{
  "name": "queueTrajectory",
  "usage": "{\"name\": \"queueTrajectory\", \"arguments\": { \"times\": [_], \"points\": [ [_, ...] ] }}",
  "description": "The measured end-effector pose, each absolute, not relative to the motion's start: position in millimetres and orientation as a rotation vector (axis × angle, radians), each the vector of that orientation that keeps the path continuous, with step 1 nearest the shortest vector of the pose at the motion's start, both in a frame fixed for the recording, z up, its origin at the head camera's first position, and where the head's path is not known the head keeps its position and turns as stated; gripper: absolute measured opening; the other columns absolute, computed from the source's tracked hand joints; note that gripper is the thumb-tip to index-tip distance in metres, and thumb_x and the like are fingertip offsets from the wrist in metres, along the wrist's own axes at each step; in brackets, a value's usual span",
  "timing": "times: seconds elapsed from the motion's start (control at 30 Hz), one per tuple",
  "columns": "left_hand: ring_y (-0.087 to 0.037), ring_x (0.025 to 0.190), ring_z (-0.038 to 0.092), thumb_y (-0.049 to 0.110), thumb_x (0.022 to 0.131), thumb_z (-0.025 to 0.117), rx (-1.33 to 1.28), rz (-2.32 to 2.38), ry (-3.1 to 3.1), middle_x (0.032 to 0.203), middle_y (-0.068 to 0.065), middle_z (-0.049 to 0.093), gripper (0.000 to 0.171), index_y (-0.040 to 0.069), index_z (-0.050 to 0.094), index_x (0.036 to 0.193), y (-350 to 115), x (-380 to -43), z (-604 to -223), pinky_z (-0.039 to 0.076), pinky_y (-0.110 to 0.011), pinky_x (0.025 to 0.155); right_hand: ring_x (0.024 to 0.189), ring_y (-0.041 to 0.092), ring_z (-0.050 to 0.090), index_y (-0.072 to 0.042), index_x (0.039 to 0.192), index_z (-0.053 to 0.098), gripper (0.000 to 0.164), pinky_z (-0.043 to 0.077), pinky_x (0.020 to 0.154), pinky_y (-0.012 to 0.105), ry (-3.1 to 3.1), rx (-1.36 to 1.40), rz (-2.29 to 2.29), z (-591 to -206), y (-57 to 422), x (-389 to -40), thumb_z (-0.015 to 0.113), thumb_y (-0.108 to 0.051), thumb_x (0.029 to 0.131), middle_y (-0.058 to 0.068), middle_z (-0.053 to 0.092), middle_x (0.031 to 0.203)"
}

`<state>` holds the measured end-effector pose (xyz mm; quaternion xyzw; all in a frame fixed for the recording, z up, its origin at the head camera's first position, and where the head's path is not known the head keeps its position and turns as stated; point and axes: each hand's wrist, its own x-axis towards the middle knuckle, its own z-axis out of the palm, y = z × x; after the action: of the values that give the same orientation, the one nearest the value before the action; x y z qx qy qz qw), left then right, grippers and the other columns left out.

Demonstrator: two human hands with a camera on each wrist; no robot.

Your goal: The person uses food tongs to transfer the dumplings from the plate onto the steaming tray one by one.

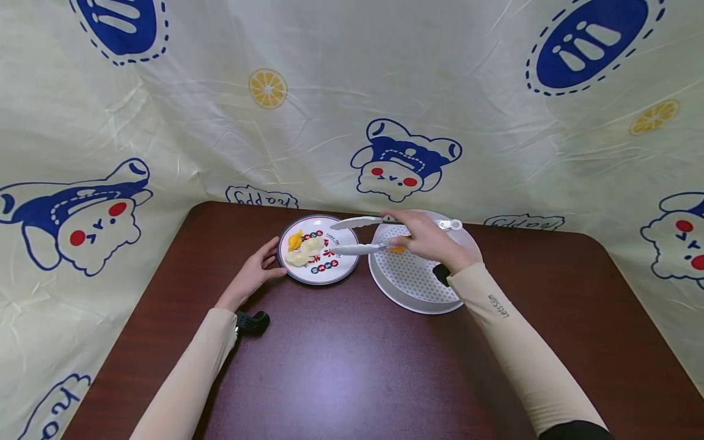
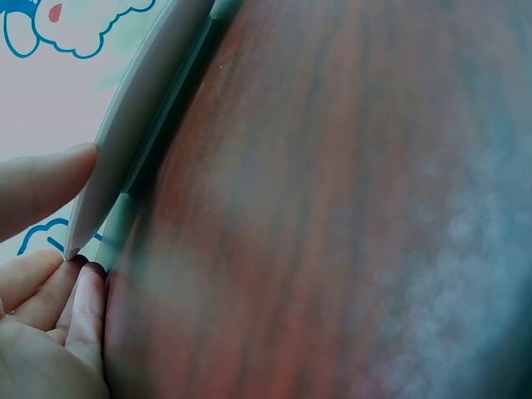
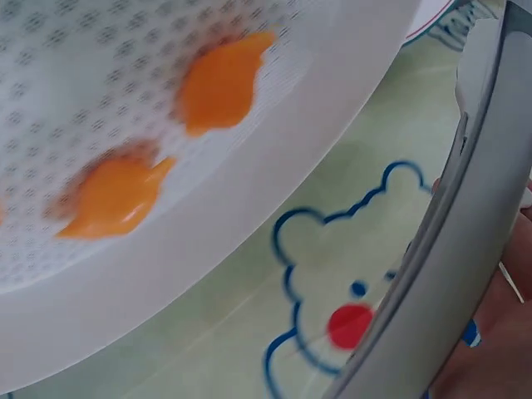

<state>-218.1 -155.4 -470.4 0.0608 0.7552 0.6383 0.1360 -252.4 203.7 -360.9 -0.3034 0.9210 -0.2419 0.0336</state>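
Note:
My left hand (image 1: 255, 269) grips the rim of a small round plate (image 1: 345, 264), thumb and fingers at its left side. In the left wrist view the plate (image 2: 141, 108) appears edge-on, with the thumb (image 2: 50, 187) against it. On the plate lie a yellow dumpling-like piece (image 1: 295, 240) and pale cream ones (image 1: 301, 255). My right hand (image 1: 431, 241) holds tongs (image 1: 352, 223) over the white perforated steamer tray (image 1: 409, 281); their arms stand apart, tips above the plate's right part with nothing between them. Orange dumpling-like pieces (image 3: 218, 85) lie on the tray in the right wrist view.
The plate and tray stand side by side near the far edge of a dark wood table (image 1: 330, 366). Behind it hangs a pale printed cloth (image 1: 319, 140). A dark band (image 1: 253, 322) sits at the left wrist.

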Motion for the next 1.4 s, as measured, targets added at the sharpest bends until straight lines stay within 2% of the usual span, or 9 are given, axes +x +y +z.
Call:
{"name": "queueTrajectory", "arguments": {
  "times": [0.33, 0.6, 0.83, 1.13, 1.23, 1.4],
  "points": [
    [-0.037, 0.138, 0.023, -0.004, 0.09, 0.061, 0.179, 1.861, 2.179, 0.152, -0.024, 0.019, 0.079, -0.001, 0.013, 0.152, -156.3, -218.3, -470.2, 0.023, -0.043, 0.113, 0.128, 0.033, 0.043, -0.001, 0.14, 0.045, 0.058, 0.029, 0.109, 0.048, 2.801, -0.953, -0.588, -367.0, 167.4, -261.7, 0.068, -0.009, 0.088, 0.016, 0.051, 0.137],
    [-0.037, 0.138, 0.024, -0.004, 0.09, 0.061, 0.198, 1.85, 2.203, 0.152, -0.025, 0.019, 0.078, -0.002, 0.014, 0.151, -155.6, -219.0, -471.8, 0.024, -0.043, 0.113, 0.124, 0.031, 0.047, -0.003, 0.138, 0.047, 0.054, 0.032, 0.107, 0.047, 2.823, -0.945, -0.462, -374.7, 151.6, -269.3, 0.067, -0.012, 0.089, 0.015, 0.054, 0.133],
    [-0.04, 0.138, 0.023, -0.007, 0.089, 0.06, 0.241, 1.888, 2.184, 0.152, -0.028, 0.019, 0.077, -0.006, 0.013, 0.15, -156.6, -218.3, -472.9, 0.021, -0.044, 0.114, 0.115, 0.027, 0.054, -0.005, 0.132, 0.054, 0.043, 0.037, 0.104, 0.044, 2.852, -0.989, -0.414, -380.6, 140.9, -272.1, 0.064, -0.01, 0.091, 0.013, 0.059, 0.125],
    [-0.04, 0.138, 0.023, -0.005, 0.089, 0.06, 0.236, 1.878, 2.185, 0.152, -0.028, 0.019, 0.077, -0.005, 0.013, 0.151, -156.2, -216.5, -470.9, 0.022, -0.044, 0.113, 0.116, 0.03, 0.053, -0.006, 0.13, 0.057, 0.042, 0.035, 0.104, 0.046, 2.902, -0.997, -0.492, -373.5, 147.1, -266.1, 0.063, -0.004, 0.089, 0.011, 0.061, 0.125],
    [-0.04, 0.138, 0.022, -0.005, 0.089, 0.06, 0.232, 1.873, 2.191, 0.152, -0.027, 0.018, 0.077, -0.005, 0.013, 0.151, -156.7, -216.2, -470.5, 0.021, -0.044, 0.114, 0.113, 0.03, 0.054, -0.005, 0.131, 0.056, 0.043, 0.032, 0.106, 0.047, 2.903, -0.987, -0.557, -369.6, 155.6, -264.0, 0.065, -0.005, 0.089, 0.012, 0.06, 0.127],
    [-0.04, 0.138, 0.022, -0.006, 0.089, 0.06, 0.225, 1.867, 2.188, 0.152, -0.028, 0.018, 0.078, -0.005, 0.012, 0.151, -156.5, -216.9, -470.8, 0.021, -0.044, 0.113, 0.118, 0.031, 0.052, -0.003, 0.131, 0.056, 0.045, 0.032, 0.106, 0.047, 2.898, -0.975, -0.704, -361.5, 177.0, -259.1, 0.067, -0.004, 0.087, 0.014, 0.058, 0.129]
  ]
}}
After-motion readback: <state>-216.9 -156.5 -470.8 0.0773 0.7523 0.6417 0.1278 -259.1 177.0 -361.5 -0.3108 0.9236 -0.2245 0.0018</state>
